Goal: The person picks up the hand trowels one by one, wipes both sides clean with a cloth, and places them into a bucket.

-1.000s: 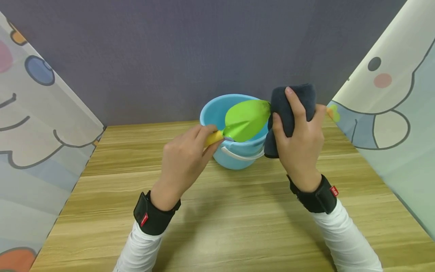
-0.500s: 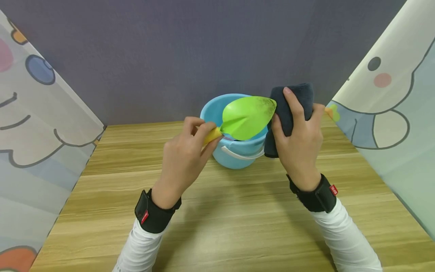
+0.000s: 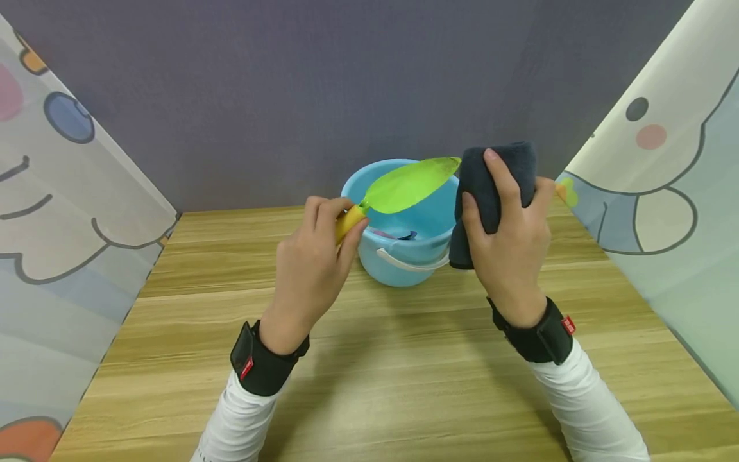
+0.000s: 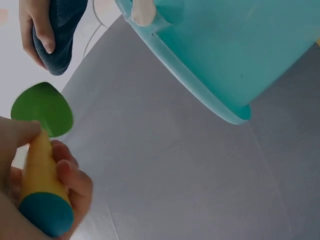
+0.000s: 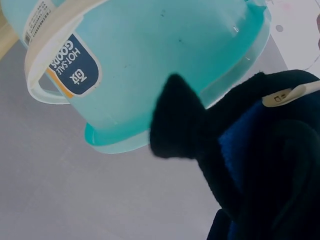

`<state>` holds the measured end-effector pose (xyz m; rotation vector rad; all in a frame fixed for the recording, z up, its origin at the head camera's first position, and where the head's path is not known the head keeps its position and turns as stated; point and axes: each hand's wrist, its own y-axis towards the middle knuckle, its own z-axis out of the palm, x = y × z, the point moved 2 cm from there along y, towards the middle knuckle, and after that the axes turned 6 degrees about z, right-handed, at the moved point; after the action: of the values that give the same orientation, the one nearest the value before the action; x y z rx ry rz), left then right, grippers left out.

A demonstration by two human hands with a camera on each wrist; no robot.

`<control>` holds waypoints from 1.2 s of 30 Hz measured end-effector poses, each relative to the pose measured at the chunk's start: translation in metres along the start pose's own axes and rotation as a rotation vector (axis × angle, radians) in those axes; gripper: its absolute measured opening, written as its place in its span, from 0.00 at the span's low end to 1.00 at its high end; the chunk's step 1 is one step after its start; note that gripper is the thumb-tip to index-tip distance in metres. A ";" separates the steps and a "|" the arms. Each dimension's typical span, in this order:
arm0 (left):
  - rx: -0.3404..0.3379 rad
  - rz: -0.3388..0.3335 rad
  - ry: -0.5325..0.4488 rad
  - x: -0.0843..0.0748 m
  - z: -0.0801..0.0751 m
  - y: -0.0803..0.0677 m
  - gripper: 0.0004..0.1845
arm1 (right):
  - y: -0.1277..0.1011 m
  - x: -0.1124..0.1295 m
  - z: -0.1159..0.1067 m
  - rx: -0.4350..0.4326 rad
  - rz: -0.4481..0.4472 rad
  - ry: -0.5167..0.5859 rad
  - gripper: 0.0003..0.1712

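My left hand (image 3: 312, 260) grips the yellow handle of a toy trowel with a bright green blade (image 3: 410, 186). The blade tilts up to the right over the bucket, and its tip has dark smudges. In the left wrist view the trowel handle (image 4: 42, 175) shows a blue end cap. A folded dark blue-grey cloth (image 3: 491, 186) is held in my right hand (image 3: 510, 247), close to the blade's tip. The right wrist view shows the cloth (image 5: 270, 150) bunched, with a small white tag. Below the blade stands a light blue bucket (image 3: 398, 269) with a white handle.
Inside the bucket lie a pinkish item (image 3: 382, 233) and a small dark item (image 3: 408, 235). The bucket stands near the back of a wood-grain table (image 3: 392, 385). A grey wall (image 3: 346, 96) rises behind, with cartoon-printed panels on both sides.
The trowel has turned in my left hand and drawn left, its blade now seen narrower and its tip apart from the cloth. My right hand with the cloth has hardly moved.
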<state>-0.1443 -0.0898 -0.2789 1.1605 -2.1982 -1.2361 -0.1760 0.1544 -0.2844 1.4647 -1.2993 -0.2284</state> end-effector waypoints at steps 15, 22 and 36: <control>0.136 -0.229 -0.219 -0.006 0.004 -0.001 0.17 | -0.016 0.013 -0.001 -0.038 -0.089 0.073 0.26; 0.163 -0.205 -0.225 -0.012 0.004 -0.001 0.16 | -0.029 0.026 0.007 -0.012 -0.321 0.095 0.22; 0.304 -0.007 -0.242 -0.022 0.007 -0.003 0.10 | -0.039 0.032 0.016 0.069 -0.484 0.006 0.21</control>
<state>-0.1343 -0.0695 -0.2838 1.1804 -2.6373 -1.1218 -0.1525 0.1115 -0.3054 1.8238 -0.9365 -0.4982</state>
